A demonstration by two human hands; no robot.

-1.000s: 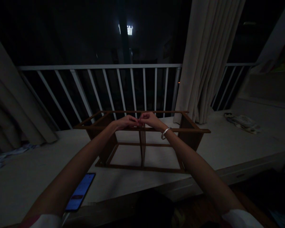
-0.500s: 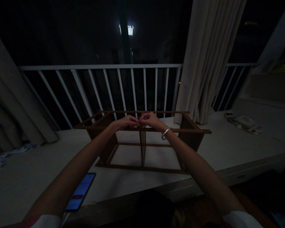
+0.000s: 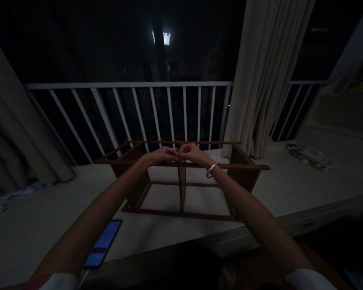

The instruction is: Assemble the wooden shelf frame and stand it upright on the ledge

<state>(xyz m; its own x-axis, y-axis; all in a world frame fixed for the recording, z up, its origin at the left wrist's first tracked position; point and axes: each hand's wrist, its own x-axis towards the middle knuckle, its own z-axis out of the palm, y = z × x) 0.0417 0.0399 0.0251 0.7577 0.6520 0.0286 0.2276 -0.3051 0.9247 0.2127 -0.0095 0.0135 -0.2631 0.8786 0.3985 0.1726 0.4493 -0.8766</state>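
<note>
On the pale ledge (image 3: 33, 225) at the near left lies a phone (image 3: 102, 244), screen lit, well apart from the work. Beyond it stands the wooden frame (image 3: 181, 177), an open rack of thin brown rails with a middle divider, set just in front of the white railing (image 3: 130, 85). The left hand (image 3: 161, 155) is curled at the top front rail, fingertips pinched together over the spot where the divider meets it. The right hand (image 3: 191, 152), a bangle (image 3: 211, 169) on its wrist, mirrors it just beside, fingertips nearly touching the left's. Something small and pale glints between them; it is too dark and tiny to say what, or which hand has it. The step in hand looks like fitting a small fastener at that middle joint; the next move would call for fine, steady fingertip work with the frame kept from shifting. Further right hang a curtain (image 3: 260, 76) and, on the ledge, a crumpled cloth (image 3: 310, 156).
</note>
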